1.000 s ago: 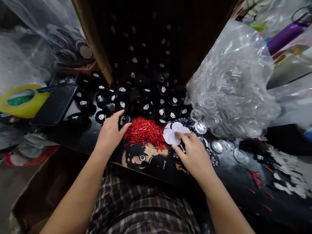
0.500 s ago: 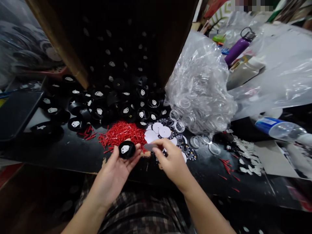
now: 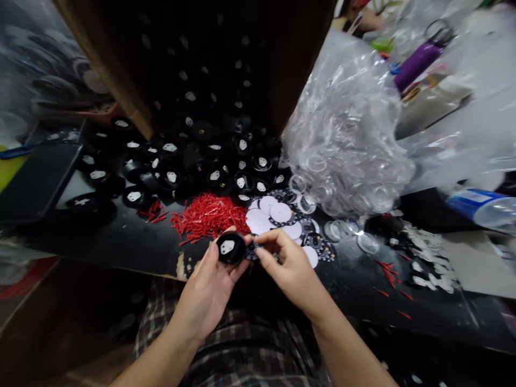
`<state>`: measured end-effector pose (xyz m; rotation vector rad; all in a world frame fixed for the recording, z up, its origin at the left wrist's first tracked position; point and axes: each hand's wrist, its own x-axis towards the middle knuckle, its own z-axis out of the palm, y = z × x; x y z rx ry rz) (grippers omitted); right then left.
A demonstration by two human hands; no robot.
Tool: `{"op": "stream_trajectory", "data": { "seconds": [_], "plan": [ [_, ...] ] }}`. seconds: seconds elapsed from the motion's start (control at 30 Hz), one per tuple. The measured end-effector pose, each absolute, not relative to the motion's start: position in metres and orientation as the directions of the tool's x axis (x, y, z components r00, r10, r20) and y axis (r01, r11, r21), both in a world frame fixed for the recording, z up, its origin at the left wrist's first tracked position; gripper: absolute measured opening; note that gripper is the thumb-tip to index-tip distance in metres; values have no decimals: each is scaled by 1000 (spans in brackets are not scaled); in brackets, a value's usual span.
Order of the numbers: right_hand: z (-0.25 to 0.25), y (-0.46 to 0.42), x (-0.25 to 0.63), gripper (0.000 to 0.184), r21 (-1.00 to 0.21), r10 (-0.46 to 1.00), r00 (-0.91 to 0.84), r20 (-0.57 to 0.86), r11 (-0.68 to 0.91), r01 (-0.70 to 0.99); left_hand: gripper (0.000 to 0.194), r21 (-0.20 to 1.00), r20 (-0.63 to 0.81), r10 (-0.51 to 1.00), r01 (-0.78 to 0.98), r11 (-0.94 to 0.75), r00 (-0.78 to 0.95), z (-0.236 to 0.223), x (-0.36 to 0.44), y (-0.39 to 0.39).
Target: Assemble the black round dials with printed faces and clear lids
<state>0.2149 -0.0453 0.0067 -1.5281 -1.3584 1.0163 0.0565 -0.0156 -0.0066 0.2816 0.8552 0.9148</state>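
Observation:
My left hand point(image 3: 212, 287) is closed around a round black cup-shaped housing point(image 3: 237, 240) with a white piece inside, its open face turned toward me. Between the thumb and fingers of my right hand point(image 3: 288, 266) is a small printed dial disc point(image 3: 252, 250), black with light markings, right at the housing's edge. Whether disc and housing touch, I cannot tell. Just beyond my hands lie a heap of red pointers point(image 3: 212, 215) and a spread of dial discs point(image 3: 281, 213), some white side up, others showing black printed faces.
Many black housings point(image 3: 171, 177) crowd the back of the black table beneath a dark box. On the right are a plastic bag point(image 3: 346, 129) of clear rings, loose rings point(image 3: 367, 243), white pieces point(image 3: 433, 258), a purple bottle point(image 3: 417, 64) and a clear bottle point(image 3: 484, 207). A dark flat tray-like object point(image 3: 40, 180) stands left.
My right hand has brought the disc to the housing, and its dark printed face now shows instead of the pale side. The left hand's fingers have curled around the housing. The view has shifted slightly.

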Motion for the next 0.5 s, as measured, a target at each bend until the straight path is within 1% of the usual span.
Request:
{"op": "stream_trajectory", "data": {
  "seconds": [0.1,0.13,0.2,0.27,0.33,0.37,0.43,0.5],
  "plan": [
    [5,-49,217,24,-932,977,203,-66,-132,336,34,560,-513,798,-581,591,317,-5,56,-14],
    [5,-50,217,26,-926,975,214,-59,-134,353,32,560,-516,794,-574,597,321,-5,56,-14],
    [9,-50,215,22,-910,981,194,-15,-94,404,31,556,-524,777,-550,622,349,-4,56,-15],
    [14,-48,209,18,-891,987,146,64,-9,454,32,565,-511,770,-526,636,382,-5,58,-19],
    [19,-45,202,20,-870,984,133,122,41,491,32,597,-475,781,-503,624,405,-5,59,-24],
    [21,-43,200,19,-862,981,147,128,37,506,33,623,-453,791,-488,611,412,-6,60,-27],
    [21,-41,196,13,-853,981,173,92,-12,521,35,685,-420,806,-437,583,417,-8,59,-29],
    [19,-40,196,8,-867,981,195,20,-80,492,38,732,-414,811,-378,567,414,-10,58,-29]
  ]
}}
